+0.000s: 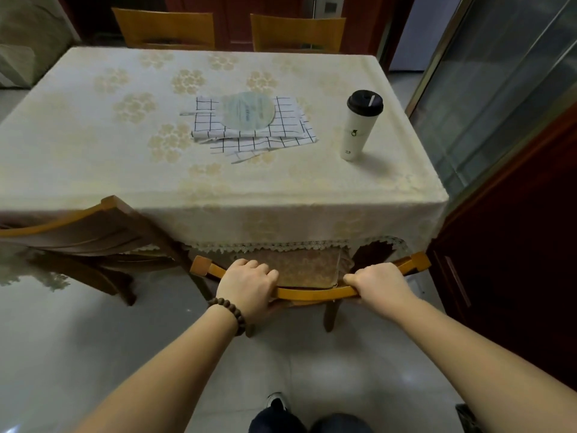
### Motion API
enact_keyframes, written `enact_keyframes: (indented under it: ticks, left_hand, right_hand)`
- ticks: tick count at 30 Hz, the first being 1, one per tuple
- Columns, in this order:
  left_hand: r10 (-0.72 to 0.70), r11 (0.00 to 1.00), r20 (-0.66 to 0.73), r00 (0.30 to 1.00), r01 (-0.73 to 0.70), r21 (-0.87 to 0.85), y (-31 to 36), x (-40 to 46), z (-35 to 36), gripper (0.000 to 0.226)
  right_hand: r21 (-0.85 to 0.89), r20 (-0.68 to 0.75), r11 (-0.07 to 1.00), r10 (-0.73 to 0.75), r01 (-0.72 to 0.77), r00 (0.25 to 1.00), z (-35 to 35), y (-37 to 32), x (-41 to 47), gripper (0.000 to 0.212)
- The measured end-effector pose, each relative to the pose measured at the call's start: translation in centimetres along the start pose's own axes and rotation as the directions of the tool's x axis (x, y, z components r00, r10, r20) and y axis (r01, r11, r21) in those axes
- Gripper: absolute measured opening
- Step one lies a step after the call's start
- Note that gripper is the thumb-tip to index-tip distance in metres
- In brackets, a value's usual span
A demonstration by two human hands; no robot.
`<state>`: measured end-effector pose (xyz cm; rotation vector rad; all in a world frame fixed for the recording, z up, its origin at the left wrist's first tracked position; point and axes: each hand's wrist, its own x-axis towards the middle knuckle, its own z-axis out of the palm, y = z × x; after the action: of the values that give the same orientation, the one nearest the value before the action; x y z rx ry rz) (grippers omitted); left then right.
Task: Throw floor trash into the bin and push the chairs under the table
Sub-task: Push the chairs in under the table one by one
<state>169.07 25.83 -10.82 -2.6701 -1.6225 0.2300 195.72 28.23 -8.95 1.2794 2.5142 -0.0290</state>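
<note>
My left hand (246, 285) and right hand (379, 284) each close around the chair (312, 292) top rail, spaced apart for a straight push. The chair sits at lower centre, seat partly under the bench (93, 157).

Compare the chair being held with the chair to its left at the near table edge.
The held chair sits square to the table, gripped by the left hand and right hand; the left chair stands angled and untouched. The held chair's seat is partly under the tablecloth. Both have curved wooden backrests.
</note>
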Motion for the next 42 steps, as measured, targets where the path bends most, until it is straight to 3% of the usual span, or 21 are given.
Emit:
enact_keyframes:
  ticks: [6,14,17,21,26,32,33,35,37,38,42]
  left_hand:
    - [-0.041,0.996,0.116,0.992,0.049,-0.071,3.5,2.1,-0.5,0.024]
    - [-0.123,0.992,0.173,0.977,0.128,-0.017,3.6,4.0,-0.6,0.033]
    - [-0.045,0.998,0.226,0.973,0.052,-0.025,3.4,5.3,-1.1,0.029]
    - [0.061,0.998,0.192,0.98,-0.061,-0.003,1.6,8.8,-2.0,0.021]
    - [0.117,0.99,0.211,0.971,-0.131,0.054,-2.5,11.7,-3.1,0.041]
    - [0.039,0.995,0.177,0.983,-0.054,0.082,-5.4,12.8,-2.3,0.051]
    - [0.03,0.996,0.16,0.987,-0.043,0.075,-5.2,12.7,-2.1,0.052]
    - [0.004,0.999,0.127,0.992,-0.01,0.047,-4.6,12.5,-1.6,0.058]
    - [-0.033,0.999,0.151,0.988,0.033,0.005,-4.2,12.3,-1.5,0.08]
    - [-0.042,0.999,0.173,0.984,0.045,-0.011,-4.2,12.2,-1.5,0.094]
    - [-0.062,0.997,0.196,0.979,0.07,-0.035,-3.6,11.7,-1.3,0.11]
  right_hand:
    - [-0.039,0.044,0.999,0.011,-0.009,0.999,0.8,2.9,-0.8,0.02]
    - [-0.044,0.063,0.999,0.002,0.0,0.998,1.4,6.8,-0.4,0.029]
    - [-0.028,0.059,1.0,0.013,-0.011,0.998,1.6,7.8,-0.2,0.028]
    - [-0.001,0.025,0.996,0.09,-0.09,0.996,1.1,9.1,0.6,0.013]
    - [0.011,-0.032,0.99,0.14,-0.14,0.99,0.8,8.5,3.5,0.019]
    - [0.079,-0.036,0.982,0.175,-0.172,0.984,0.5,7.6,6.4,0.018]
    - [0.075,-0.029,0.979,0.194,-0.191,0.981,0.8,7.5,6.3,0.022]
    - [0.063,-0.056,0.969,0.242,-0.238,0.969,1.5,7.2,5.6,0.053]
    - [0.126,-0.132,0.955,0.284,-0.268,0.95,1.7,6.7,4.9,0.08]
    - [0.175,-0.176,0.945,0.306,-0.276,0.936,1.7,6.5,4.8,0.082]
    - [0.29,-0.234,0.88,0.447,-0.377,0.863,1.8,6.4,5.6,0.067]
